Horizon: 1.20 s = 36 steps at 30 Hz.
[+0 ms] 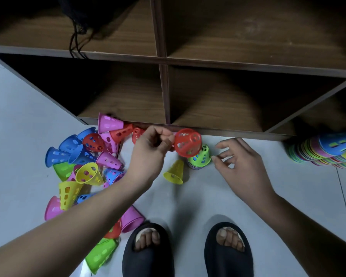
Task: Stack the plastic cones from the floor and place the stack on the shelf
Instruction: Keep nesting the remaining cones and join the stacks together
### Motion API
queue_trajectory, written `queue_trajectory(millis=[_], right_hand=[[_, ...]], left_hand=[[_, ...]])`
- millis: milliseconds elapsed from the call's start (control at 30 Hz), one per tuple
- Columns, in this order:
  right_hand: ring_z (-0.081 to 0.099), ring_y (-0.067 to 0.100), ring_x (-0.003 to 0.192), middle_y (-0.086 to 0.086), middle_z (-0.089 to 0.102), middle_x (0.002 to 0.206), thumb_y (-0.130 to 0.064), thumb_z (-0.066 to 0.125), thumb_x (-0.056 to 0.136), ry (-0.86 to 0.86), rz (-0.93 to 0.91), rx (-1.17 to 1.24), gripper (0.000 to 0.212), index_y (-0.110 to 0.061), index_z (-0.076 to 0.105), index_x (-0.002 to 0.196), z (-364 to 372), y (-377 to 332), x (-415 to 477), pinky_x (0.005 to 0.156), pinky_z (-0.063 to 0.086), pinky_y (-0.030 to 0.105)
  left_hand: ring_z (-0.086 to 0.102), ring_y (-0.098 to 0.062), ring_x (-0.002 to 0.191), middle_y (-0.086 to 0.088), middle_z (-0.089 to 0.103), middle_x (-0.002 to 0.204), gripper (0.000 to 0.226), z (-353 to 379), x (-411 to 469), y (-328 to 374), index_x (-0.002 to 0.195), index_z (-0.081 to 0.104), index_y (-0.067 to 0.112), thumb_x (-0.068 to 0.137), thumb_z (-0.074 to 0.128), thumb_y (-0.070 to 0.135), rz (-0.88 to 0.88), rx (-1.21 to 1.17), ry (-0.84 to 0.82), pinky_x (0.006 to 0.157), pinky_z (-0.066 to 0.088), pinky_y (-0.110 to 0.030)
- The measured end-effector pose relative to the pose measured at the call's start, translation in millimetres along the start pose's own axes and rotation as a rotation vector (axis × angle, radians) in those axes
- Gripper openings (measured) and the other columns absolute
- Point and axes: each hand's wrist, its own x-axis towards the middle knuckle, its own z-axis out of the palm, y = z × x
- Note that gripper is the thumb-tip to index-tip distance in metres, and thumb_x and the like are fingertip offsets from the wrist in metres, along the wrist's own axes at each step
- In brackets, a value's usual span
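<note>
At frame centre, the left hand (pixel 152 148) pinches a red perforated plastic cone (pixel 188 142) above the short green-topped cone stack (pixel 200 157) on the floor; the right hand (pixel 242 162) hovers beside it, fingers loosely spread, holding nothing.

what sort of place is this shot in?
Likely an indoor storage or playroom corner: a wooden cubby shelf stands on a pale tiled floor, bright plastic cones lie scattered in front of it, and the person wears slippers.
</note>
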Motion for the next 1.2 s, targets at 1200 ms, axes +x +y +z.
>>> queue_trajectory(millis=[1200], right_hand=[[0.061, 0.038, 0.101, 0.002, 0.046, 0.134, -0.022, 0.051, 0.100, -0.671, -0.269, -0.395, 0.067, -0.042, 0.024, 0.158, 103.8, -20.5, -4.0, 0.073, 0.050, 0.043]], left_hand=[[0.069, -0.038, 0.084, -0.012, 0.073, 0.104, 0.030, -67.6, 51.6, -97.9, 0.129, 0.064, 0.025, 0.101, 0.061, 0.016, 0.264, 1.034, -0.181, 0.065, 0.053, -0.037]])
